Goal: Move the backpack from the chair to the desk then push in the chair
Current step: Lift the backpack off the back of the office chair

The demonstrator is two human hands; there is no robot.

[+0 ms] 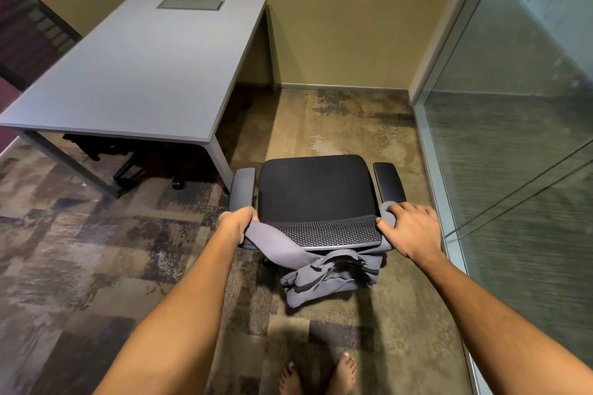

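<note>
A black office chair (316, 189) stands on the carpet in front of me, its empty seat facing away. A grey backpack (330, 276) hangs limp over the top of the mesh backrest, its body drooping behind the chair. My left hand (239, 223) is closed on the backpack's left strap at the backrest's left corner. My right hand (409, 229) clasps the right strap and the backrest's right corner. The grey desk (134, 74) stands to the front left, its top bare.
A glass partition (513, 125) runs close along the chair's right side. A second dark chair (35, 38) sits behind the desk at the far left, and a wheeled chair base (134, 167) shows under the desk. Patterned carpet lies around. My bare feet (317, 375) are below.
</note>
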